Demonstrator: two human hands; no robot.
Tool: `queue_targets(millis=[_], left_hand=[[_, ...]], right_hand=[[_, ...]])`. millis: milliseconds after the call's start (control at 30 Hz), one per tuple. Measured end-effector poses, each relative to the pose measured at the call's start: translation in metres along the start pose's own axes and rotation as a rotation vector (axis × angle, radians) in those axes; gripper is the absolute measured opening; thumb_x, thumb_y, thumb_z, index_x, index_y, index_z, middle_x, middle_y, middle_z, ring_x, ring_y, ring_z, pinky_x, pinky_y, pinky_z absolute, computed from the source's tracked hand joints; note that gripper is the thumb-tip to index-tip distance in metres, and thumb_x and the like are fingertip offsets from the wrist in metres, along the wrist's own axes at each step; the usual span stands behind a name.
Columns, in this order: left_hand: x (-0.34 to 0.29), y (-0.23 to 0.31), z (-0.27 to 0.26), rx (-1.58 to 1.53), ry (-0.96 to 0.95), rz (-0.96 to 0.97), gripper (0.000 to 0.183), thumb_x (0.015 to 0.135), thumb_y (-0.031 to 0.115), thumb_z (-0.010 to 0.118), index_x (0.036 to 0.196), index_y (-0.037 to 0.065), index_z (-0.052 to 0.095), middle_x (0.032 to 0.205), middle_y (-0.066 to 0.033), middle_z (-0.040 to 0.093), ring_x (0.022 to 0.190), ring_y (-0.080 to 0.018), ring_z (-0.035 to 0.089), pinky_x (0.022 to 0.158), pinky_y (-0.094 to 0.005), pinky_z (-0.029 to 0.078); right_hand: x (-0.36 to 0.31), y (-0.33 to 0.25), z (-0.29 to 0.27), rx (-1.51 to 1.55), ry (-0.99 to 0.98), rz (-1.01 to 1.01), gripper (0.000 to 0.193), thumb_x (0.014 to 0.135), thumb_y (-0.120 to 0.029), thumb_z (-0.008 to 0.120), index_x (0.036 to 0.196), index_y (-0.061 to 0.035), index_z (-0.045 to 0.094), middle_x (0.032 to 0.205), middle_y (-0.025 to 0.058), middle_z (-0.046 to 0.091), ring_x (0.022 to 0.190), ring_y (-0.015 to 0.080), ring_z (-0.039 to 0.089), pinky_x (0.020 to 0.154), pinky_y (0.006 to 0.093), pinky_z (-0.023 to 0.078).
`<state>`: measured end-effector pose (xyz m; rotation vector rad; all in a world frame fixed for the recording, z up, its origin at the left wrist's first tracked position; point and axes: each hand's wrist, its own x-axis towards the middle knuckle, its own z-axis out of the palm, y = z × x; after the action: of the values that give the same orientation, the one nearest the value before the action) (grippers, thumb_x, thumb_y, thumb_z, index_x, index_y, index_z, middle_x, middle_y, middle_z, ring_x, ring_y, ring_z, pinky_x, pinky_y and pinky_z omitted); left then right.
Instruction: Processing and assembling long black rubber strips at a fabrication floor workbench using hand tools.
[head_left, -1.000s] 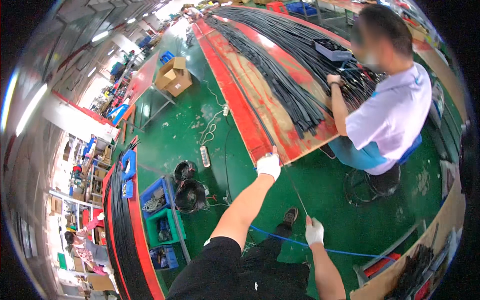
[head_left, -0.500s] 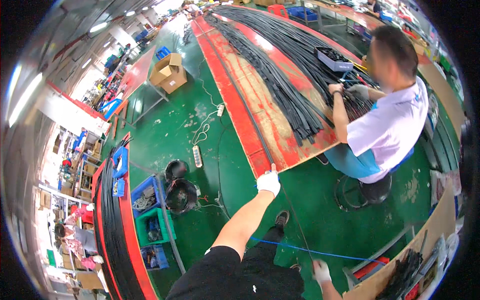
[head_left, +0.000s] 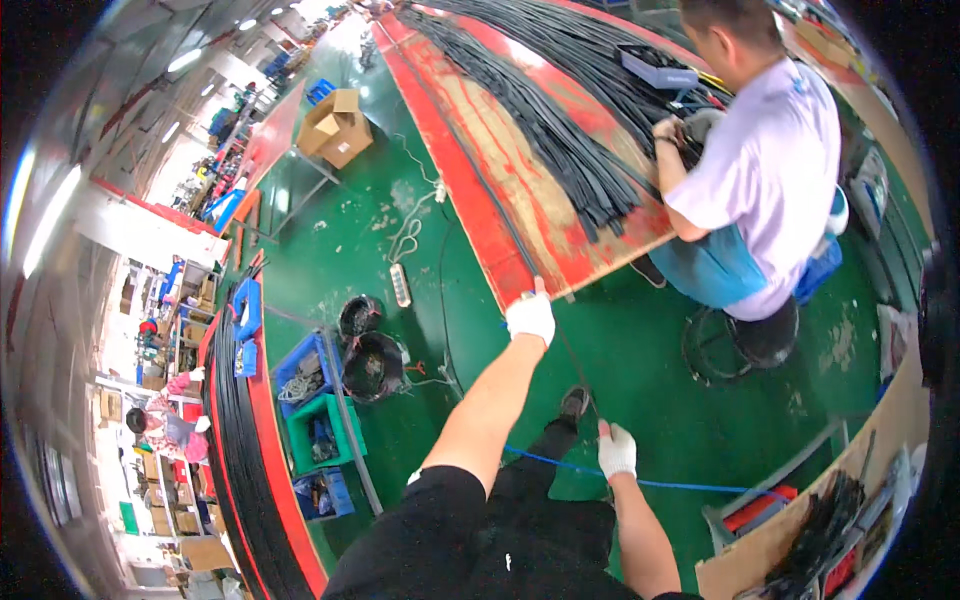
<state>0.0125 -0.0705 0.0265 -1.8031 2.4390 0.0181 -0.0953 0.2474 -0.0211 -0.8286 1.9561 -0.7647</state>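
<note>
The left grip (head_left: 530, 315) hides the stretch of dark cord (head_left: 568, 348) inside it, and the right grip (head_left: 617, 452) covers the part it holds; between them the cord is too thin and blurred to tell its make. The upper edge cuts off the top of the co-worker's head (head_left: 738, 22) and some of the black strips (head_left: 590, 70) on the table (head_left: 470, 205), while the lower edge crops the wearer's black clothes (head_left: 450, 560). What lies in the grey tray (head_left: 665, 75) is too small to tell.
</note>
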Motion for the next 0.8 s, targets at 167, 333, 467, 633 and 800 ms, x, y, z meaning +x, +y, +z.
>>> queue_targets(millis=[167, 333, 467, 633, 800], left_hand=[[-0.008, 0.012, -0.008, -0.016, -0.037, 0.065, 0.067, 0.096, 0.014, 0.049, 0.161, 0.003, 0.039, 0.117, -0.0241, 0.070, 0.098, -0.0385, 0.074, 0.084, -0.0497, 0.060], [-0.030, 0.014, -0.009, 0.008, -0.045, 0.193, 0.063, 0.098, 0.012, 0.049, 0.161, 0.004, 0.040, 0.111, -0.0205, 0.071, 0.095, -0.0363, 0.074, 0.083, -0.0478, 0.059], [-0.032, 0.002, 0.000, -0.130, -0.048, 0.031, 0.069, 0.093, 0.013, 0.054, 0.160, 0.004, 0.041, 0.111, -0.0229, 0.071, 0.097, -0.0390, 0.073, 0.085, -0.0494, 0.059], [-0.031, 0.006, -0.006, -0.101, -0.070, -0.001, 0.065, 0.097, 0.013, 0.051, 0.160, 0.005, 0.042, 0.109, -0.0228, 0.070, 0.094, -0.0387, 0.073, 0.082, -0.0495, 0.059], [-0.027, 0.016, -0.004, -0.032, 0.016, 0.048, 0.065, 0.096, 0.012, 0.051, 0.160, 0.006, 0.043, 0.108, -0.0209, 0.071, 0.093, -0.0359, 0.074, 0.082, -0.0479, 0.059]], right_hand=[[-0.176, 0.132, -0.063, -0.096, 0.089, 0.110, 0.046, 0.103, -0.044, 0.058, 0.093, 0.0001, 0.069, 0.088, 0.0302, 0.068, 0.087, 0.0520, 0.066, 0.073, 0.0524, 0.051], [-0.271, 0.255, -0.095, -0.248, 0.132, 0.261, 0.039, 0.103, -0.039, 0.061, 0.100, -0.0020, 0.071, 0.086, 0.0241, 0.072, 0.081, 0.0444, 0.070, 0.073, 0.0492, 0.054], [-0.128, 0.173, -0.071, 0.338, -0.245, 0.417, 0.037, 0.104, -0.037, 0.060, 0.108, -0.0017, 0.072, 0.082, 0.0074, 0.068, 0.067, 0.0176, 0.063, 0.062, 0.0360, 0.050], [0.085, -0.086, 0.006, 0.634, -0.387, 0.113, 0.043, 0.112, -0.041, 0.047, 0.094, -0.0060, 0.064, 0.073, 0.0004, 0.053, 0.064, 0.0136, 0.048, 0.059, 0.0330, 0.039], [0.129, -0.070, 0.057, 0.528, -0.011, 0.101, 0.047, 0.109, -0.043, 0.057, 0.105, 0.0011, 0.070, 0.092, 0.0106, 0.070, 0.088, 0.0209, 0.062, 0.083, 0.0376, 0.049]])
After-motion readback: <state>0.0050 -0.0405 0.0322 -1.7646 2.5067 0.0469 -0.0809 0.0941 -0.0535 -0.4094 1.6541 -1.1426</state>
